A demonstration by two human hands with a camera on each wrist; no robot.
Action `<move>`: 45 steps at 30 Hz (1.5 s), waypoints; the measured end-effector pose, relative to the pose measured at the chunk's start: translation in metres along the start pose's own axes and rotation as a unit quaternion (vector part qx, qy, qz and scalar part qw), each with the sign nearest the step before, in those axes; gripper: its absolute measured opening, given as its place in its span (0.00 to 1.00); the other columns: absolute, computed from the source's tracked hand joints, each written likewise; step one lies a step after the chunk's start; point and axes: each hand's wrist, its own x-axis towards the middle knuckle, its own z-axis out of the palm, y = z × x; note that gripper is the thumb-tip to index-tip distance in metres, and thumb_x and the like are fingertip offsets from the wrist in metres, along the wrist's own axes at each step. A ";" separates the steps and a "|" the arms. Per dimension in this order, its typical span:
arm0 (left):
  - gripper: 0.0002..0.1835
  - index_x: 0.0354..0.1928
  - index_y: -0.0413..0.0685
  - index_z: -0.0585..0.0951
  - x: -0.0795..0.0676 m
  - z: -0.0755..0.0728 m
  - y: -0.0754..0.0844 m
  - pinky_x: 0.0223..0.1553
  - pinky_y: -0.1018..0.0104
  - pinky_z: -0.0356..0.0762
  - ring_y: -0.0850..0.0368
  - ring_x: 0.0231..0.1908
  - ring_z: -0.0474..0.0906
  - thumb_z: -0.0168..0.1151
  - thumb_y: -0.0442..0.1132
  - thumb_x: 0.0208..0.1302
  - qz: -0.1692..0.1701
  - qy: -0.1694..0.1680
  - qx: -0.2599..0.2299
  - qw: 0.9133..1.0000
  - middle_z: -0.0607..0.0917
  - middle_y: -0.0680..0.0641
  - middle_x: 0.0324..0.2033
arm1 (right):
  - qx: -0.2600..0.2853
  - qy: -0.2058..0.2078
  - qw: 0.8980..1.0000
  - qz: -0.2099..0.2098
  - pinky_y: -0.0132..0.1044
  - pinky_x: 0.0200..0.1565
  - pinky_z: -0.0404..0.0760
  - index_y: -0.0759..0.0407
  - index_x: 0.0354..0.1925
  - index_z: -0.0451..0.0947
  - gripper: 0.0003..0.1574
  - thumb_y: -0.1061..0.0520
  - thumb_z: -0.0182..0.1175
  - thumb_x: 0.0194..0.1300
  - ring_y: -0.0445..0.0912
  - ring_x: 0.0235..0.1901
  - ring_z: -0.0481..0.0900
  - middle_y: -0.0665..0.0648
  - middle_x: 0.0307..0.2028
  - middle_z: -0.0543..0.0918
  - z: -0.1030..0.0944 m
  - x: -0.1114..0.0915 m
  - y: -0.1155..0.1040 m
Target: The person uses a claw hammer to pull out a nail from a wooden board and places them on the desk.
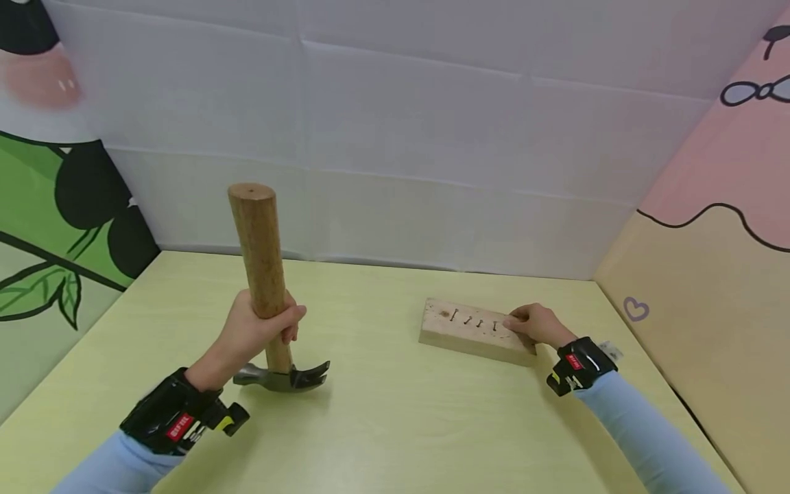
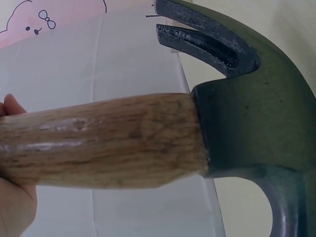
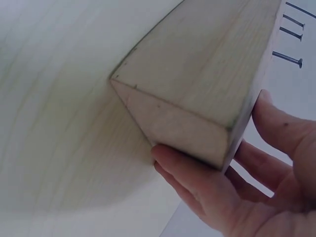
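A claw hammer [image 1: 262, 261] stands nearly upright, head down, its wooden handle gripped around the lower middle by my left hand [image 1: 256, 326]. Its dark metal head [image 2: 266, 103] is low over the table, claw to the right in the head view; whether it touches the surface I cannot tell. To the right lies a pale wooden block [image 1: 459, 336] with several nails [image 1: 480, 324] sticking out of its top in a row. My right hand [image 1: 535, 324] holds the block's right end, thumb on top and fingers at the end face, as the right wrist view shows.
The light yellow table [image 1: 382, 425] runs back to a creased white sheet [image 1: 401, 137]. A green printed panel [image 1: 37, 213] borders the left side, and a pink and beige panel [image 1: 710, 288] the right. A small pale tag [image 1: 611, 351] shows beside the right wrist.
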 end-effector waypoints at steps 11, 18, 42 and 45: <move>0.07 0.23 0.39 0.74 0.010 0.007 0.006 0.29 0.61 0.76 0.55 0.20 0.77 0.58 0.29 0.57 0.031 -0.001 -0.020 0.999 0.77 0.51 0.14 | -0.015 -0.001 1.000 -0.021 0.37 0.30 0.78 0.72 0.50 0.73 0.25 0.52 0.56 0.63 0.48 0.32 0.77 0.66 0.41 0.79 0.013 0.001 -0.025; 0.05 0.25 0.36 0.75 0.016 0.014 0.008 0.36 0.60 0.77 0.54 0.22 0.80 0.58 0.29 0.57 0.036 -0.020 -0.045 0.998 0.79 0.50 0.17 | -0.013 -0.002 0.999 -0.029 0.37 0.30 0.77 0.71 0.50 0.73 0.26 0.52 0.56 0.63 0.46 0.29 0.76 0.63 0.38 0.80 0.021 0.000 -0.036; 0.08 0.24 0.33 0.74 0.062 0.047 0.026 0.25 0.62 0.72 0.55 0.16 0.72 0.59 0.31 0.56 0.042 -0.076 0.005 0.996 0.75 0.46 0.14 | -0.041 0.004 0.997 -0.062 0.38 0.34 0.77 0.70 0.48 0.75 0.23 0.52 0.57 0.62 0.47 0.33 0.77 0.62 0.39 0.80 0.040 0.001 -0.065; 0.07 0.22 0.34 0.73 0.068 0.053 0.027 0.21 0.63 0.71 0.57 0.15 0.71 0.58 0.30 0.55 0.058 -0.085 0.010 0.995 0.74 0.46 0.13 | -0.049 0.007 0.997 -0.064 0.39 0.35 0.76 0.69 0.47 0.76 0.22 0.53 0.58 0.62 0.47 0.33 0.76 0.61 0.39 0.80 0.041 0.001 -0.068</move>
